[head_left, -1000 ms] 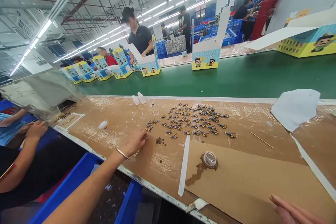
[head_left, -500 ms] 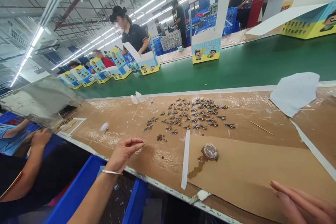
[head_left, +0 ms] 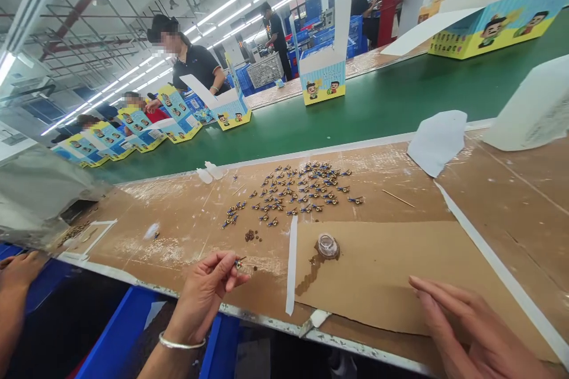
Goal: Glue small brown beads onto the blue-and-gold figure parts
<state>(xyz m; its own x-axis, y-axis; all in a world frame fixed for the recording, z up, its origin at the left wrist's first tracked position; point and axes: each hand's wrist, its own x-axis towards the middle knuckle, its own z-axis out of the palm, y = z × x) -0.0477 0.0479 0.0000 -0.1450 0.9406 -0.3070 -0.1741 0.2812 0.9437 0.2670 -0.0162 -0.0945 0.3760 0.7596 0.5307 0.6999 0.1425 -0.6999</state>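
My left hand (head_left: 208, 287), with a bracelet at the wrist, pinches a small blue-and-brown figurine piece (head_left: 239, 263) between thumb and fingertips. It hovers above the near part of the cardboard-covered bench. Beyond it lie a small pile of dark brown bits (head_left: 251, 235) and a spread of several similar figurine pieces (head_left: 306, 183). At the lower right, my right hand (head_left: 471, 323) has its fingers stretched out over the cardboard sheet (head_left: 377, 272), with nothing visible in them. On that sheet, left of the right hand, sits a small clear round dish (head_left: 328, 245) in a dark wet stain.
A green conveyor belt (head_left: 377, 95) carries open printed boxes (head_left: 323, 80). Two small white bottles (head_left: 208, 172), a wooden stick (head_left: 399, 198) and a white sheet piece (head_left: 438, 141) lie on the bench. A co-worker's hand (head_left: 22, 269) is at far left; blue bins are below.
My left hand has turned, and the figurine piece in its fingertips now shows clearly. My right hand has come further into view. The whole view has shifted, moving the bench leftward in the picture.
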